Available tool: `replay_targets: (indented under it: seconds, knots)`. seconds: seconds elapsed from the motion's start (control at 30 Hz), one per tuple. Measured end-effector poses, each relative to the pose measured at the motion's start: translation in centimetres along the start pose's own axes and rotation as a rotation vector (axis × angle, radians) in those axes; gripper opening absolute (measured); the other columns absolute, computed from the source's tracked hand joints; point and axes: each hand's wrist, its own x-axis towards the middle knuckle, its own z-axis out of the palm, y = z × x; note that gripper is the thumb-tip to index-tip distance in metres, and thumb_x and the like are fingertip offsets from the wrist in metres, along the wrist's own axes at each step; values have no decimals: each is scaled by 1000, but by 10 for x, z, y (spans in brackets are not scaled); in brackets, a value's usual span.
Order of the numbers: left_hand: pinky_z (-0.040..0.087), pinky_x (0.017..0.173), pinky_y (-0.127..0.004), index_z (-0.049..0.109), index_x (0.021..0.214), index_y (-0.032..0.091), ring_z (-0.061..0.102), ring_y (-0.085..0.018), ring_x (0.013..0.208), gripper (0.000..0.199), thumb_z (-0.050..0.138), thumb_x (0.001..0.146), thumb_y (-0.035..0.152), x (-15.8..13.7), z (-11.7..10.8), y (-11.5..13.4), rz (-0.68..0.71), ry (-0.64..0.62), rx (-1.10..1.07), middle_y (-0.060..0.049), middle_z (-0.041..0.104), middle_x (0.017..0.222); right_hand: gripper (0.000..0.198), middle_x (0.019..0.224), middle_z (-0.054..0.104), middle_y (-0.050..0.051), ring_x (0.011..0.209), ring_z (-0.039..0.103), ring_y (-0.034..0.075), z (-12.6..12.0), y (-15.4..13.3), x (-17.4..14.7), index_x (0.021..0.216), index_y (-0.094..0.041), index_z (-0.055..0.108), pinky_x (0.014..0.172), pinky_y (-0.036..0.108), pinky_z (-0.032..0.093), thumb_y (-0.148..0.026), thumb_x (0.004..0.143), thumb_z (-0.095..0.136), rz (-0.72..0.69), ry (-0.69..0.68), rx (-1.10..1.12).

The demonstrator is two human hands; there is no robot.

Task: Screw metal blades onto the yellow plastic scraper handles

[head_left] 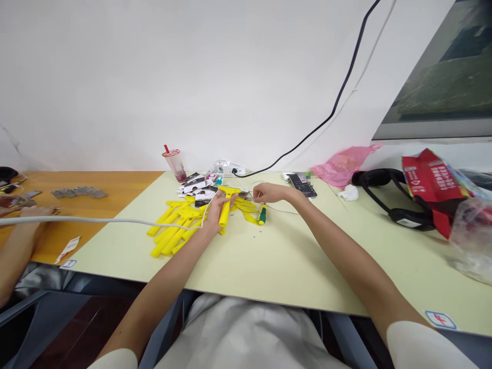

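Scraper (224, 215), yellow, is sitting in the left hand (214, 214) over the table (292, 266), fingers curling around its handle. Right hand (266, 193) is bending near its head, fingertips drawing together; cannot tell what they are pinching. Green screwdriver (262, 215) is lying nearby; more yellow scrapers (175, 228) are lying leftward.

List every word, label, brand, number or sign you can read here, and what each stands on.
No wording reads with certainty.
Red bag: white lettering, turned sideways, too blurred to quote.
Right table sticker: a red mark in a blue border, unclear.
Left table sticker: similar red mark, too small.
Phone: screen text too small.
Black-and-white cards: print too small.
Paper strip: print too blurred.
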Motion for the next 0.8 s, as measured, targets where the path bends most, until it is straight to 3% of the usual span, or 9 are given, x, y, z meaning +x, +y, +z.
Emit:
replay_targets:
  seconds: [0.27, 0.47, 0.6, 0.8]
  knots:
    - [57, 117, -41, 50, 131, 24, 78, -25, 121, 66, 67, 75, -6, -6, 5, 4, 6, -15, -1, -10, 75, 133, 10, 90, 80, 8, 84, 72, 23, 20, -4, 8, 80, -19, 63, 63, 27, 44, -16, 87, 71, 35, -7, 110]
    - [57, 116, -41, 50, 132, 25, 78, -25, 120, 67, 69, 75, -4, -4, 2, 5, 10, -23, 14, -9, 76, 131, 8, 112, 84, 11, 100, 80, 23, 27, -6, 7, 94, -20, 58, 72, 24, 58, -23, 97, 65, 31, -55, 374]
    - [56, 117, -42, 51, 131, 25, 78, -25, 121, 66, 71, 74, -3, -3, 0, 5, 20, -38, 29, -8, 76, 128, 11, 116, 84, 13, 103, 81, 23, 29, -5, 6, 97, -21, 55, 77, 26, 62, -27, 103, 62, 33, -87, 490]
    - [56, 116, -43, 51, 125, 25, 77, -26, 122, 62, 74, 73, 0, -2, -2, 5, 18, -38, 45, -7, 75, 125, 23, 113, 85, 12, 105, 81, 24, 32, -2, 5, 96, -21, 60, 82, 29, 63, -37, 97, 76, 43, -117, 693]
